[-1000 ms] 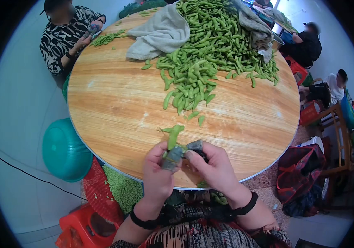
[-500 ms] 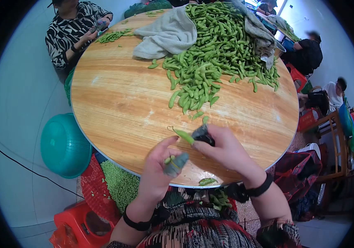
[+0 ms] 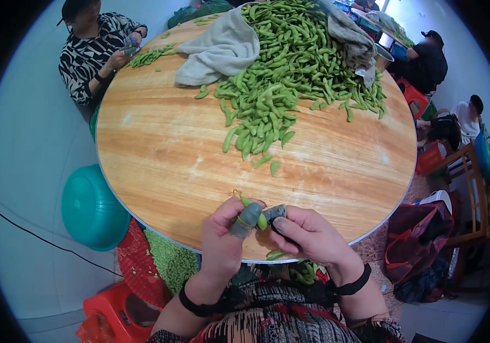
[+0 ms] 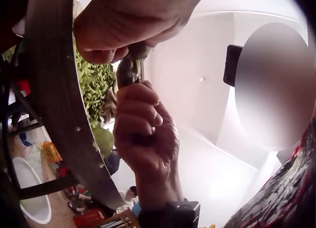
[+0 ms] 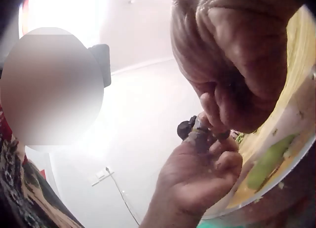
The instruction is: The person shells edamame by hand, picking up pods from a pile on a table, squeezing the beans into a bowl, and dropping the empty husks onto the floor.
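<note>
A green soybean pod (image 3: 262,222) lies between my two hands over the near part of the table. My left hand (image 3: 222,237) pinches it, and its thumb wears a grey cover (image 3: 249,214) tied with a yellowish band. My right hand (image 3: 313,233) has curled fingers and grips the pod's near end, a dark cover (image 3: 278,214) on its fingertip. In the right wrist view the fingers of both hands meet, hiding most of the held pod. Another pod (image 5: 270,161) rests near the table edge.
A large heap of soybean pods (image 3: 296,57) covers the far side of the round wooden table (image 3: 159,143), beside a grey cloth (image 3: 222,48). Shelled beans (image 3: 170,260) lie below at left, near a teal basin (image 3: 93,206) and red stool (image 3: 122,311). Other people sit around.
Half a second ago my right hand held a pod apart from my left hand, which had beans in it. Now the hands have come together, with the pod under the left thumb.
</note>
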A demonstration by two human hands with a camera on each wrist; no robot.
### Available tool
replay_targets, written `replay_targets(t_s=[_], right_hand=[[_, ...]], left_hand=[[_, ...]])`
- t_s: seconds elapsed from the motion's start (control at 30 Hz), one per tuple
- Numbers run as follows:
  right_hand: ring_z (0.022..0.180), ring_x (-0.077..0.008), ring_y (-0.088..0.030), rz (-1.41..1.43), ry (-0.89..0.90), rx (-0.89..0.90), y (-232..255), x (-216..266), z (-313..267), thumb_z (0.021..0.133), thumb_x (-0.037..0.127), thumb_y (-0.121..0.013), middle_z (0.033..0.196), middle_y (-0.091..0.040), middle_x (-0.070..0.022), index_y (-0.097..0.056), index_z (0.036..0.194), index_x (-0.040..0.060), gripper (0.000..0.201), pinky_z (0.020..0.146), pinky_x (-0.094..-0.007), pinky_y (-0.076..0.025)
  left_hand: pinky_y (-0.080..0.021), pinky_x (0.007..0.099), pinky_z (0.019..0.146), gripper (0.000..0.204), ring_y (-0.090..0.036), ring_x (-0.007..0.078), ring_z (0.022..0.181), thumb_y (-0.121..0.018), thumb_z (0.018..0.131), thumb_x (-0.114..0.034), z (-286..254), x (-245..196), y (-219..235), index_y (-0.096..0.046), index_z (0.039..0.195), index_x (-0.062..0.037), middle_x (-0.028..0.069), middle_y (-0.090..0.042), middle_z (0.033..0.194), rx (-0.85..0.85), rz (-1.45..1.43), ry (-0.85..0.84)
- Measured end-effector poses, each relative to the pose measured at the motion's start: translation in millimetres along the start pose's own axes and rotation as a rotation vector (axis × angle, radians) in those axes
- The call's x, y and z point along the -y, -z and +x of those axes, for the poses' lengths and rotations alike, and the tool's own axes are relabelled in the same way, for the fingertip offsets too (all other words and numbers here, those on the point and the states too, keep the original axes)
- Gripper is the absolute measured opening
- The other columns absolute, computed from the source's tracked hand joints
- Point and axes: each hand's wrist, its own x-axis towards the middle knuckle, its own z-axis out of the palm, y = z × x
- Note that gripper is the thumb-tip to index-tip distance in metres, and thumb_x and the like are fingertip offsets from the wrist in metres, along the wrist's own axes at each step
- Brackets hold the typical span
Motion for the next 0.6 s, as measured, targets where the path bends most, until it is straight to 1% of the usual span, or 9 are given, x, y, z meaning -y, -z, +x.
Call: replay_targets(t_s=[0.07, 0.1, 0.17, 0.3, 0.37, 0.4, 0.47, 0.5, 0.6], right_hand=[[0.051, -0.0026, -0.033, 0.024, -0.015, 0.006, 1.8, -0.9, -0.2, 0.096, 0.019, -0.040, 0.063, -0.044, 0.0044, -0.052, 0.085, 0.0037, 0.022, 0.046, -0.0166, -0.027], [0.051, -0.0026, -0.033, 0.026, -0.016, 0.005, 0.7, 0.6, -0.4, 0.096, 0.019, -0.040, 0.063, -0.044, 0.0044, -0.052, 0.085, 0.0037, 0.022, 0.046, -0.0166, -0.027], [0.050, -0.0024, -0.032, 0.331, -0.152, -0.012, -3.6, 5.3, -2.3, 0.096, 0.019, -0.041, 0.063, -0.044, 0.0048, -0.052, 0.086, 0.0036, 0.021, 0.045, -0.0166, -0.026], [0.051, -0.0024, -0.035, 0.371, -0.204, -0.046, -3.7, 3.2, -3.4, 0.095, 0.017, -0.043, 0.063, -0.046, 0.0049, -0.054, 0.084, 0.0035, 0.020, 0.044, -0.0177, -0.028], [0.051, -0.0022, -0.038, -0.054, -0.015, -0.155, -2.0, -5.8, 2.1, 0.093, 0.016, -0.047, 0.062, -0.048, 0.0049, -0.055, 0.082, 0.0031, 0.018, 0.044, -0.0186, -0.029], [0.051, -0.0022, -0.038, -0.057, -0.017, -0.155, -1.1, -10.2, 5.0, 0.093, 0.016, -0.047, 0.062, -0.048, 0.0049, -0.055, 0.082, 0.0031, 0.018, 0.044, -0.0186, -0.029], [0.052, -0.0014, -0.040, -0.677, 0.307, -0.348, -0.8, -16.8, 9.5, 0.090, 0.016, -0.051, 0.061, -0.049, 0.0053, -0.055, 0.081, 0.0035, 0.016, 0.045, -0.0182, -0.030], [0.052, -0.0014, -0.040, -0.680, 0.306, -0.347, -1.2, -16.5, 11.0, 0.090, 0.016, -0.051, 0.061, -0.049, 0.0053, -0.055, 0.081, 0.0035, 0.016, 0.045, -0.0182, -0.030], [0.051, -0.0016, -0.040, -0.534, 0.261, -0.403, 3.5, -9.2, 16.1, 0.089, 0.017, -0.052, 0.060, -0.049, 0.0048, -0.055, 0.078, 0.0040, 0.018, 0.045, -0.0185, -0.030]], left_hand=[[-0.038, 0.0198, 0.063, 0.016, -0.051, 0.0090, 0.074, -0.059, 0.081, -0.007, 2.1, 0.9, -4.8, -0.060, 0.094, 0.0016, 0.0059, -0.056, 0.091, 0.072, 0.263, -0.236], [-0.038, 0.0198, 0.063, 0.016, -0.051, 0.0090, 0.074, -0.059, 0.081, -0.007, 2.6, 1.8, -5.2, -0.060, 0.094, 0.0016, 0.0059, -0.056, 0.091, 0.073, 0.264, -0.234], [-0.040, 0.0229, 0.069, 0.011, -0.052, 0.0110, 0.078, -0.059, 0.080, -0.007, 2.7, 3.9, -5.4, -0.061, 0.089, 0.0007, 0.0055, -0.056, 0.090, 0.165, 0.130, -0.232], [-0.041, 0.0241, 0.069, 0.011, -0.052, 0.0110, 0.080, -0.059, 0.082, -0.008, 1.9, 0.1, -5.9, -0.059, 0.090, -0.0001, 0.0048, -0.055, 0.089, 0.230, 0.042, -0.115], [-0.042, 0.0232, 0.070, 0.014, -0.052, 0.0102, 0.082, -0.058, 0.080, -0.002, 0.6, -2.0, -15.0, -0.056, 0.095, -0.0007, 0.0042, -0.055, 0.089, 0.150, 0.135, -0.121], [-0.042, 0.0232, 0.070, 0.014, -0.052, 0.0102, 0.082, -0.058, 0.080, -0.002, 2.4, 2.7, -12.9, -0.056, 0.095, -0.0007, 0.0042, -0.055, 0.089, 0.149, 0.131, -0.121], [-0.045, 0.0221, 0.071, 0.022, -0.054, 0.0089, 0.082, -0.062, 0.078, 0.002, 6.7, 15.7, -5.8, -0.055, 0.098, 0.0000, 0.0022, -0.056, 0.089, 0.014, 0.387, -0.192], [-0.045, 0.0221, 0.071, 0.022, -0.054, 0.0089, 0.082, -0.062, 0.078, 0.002, 7.3, 17.1, -6.1, -0.055, 0.098, 0.0000, 0.0022, -0.056, 0.089, 0.014, 0.383, -0.193], [-0.042, 0.0181, 0.066, 0.034, -0.053, 0.0075, 0.075, -0.051, 0.074, 0.014, 10.0, 17.2, -8.7, -0.054, 0.105, -0.0001, 0.0036, -0.056, 0.093, -0.064, 0.355, -0.172]])
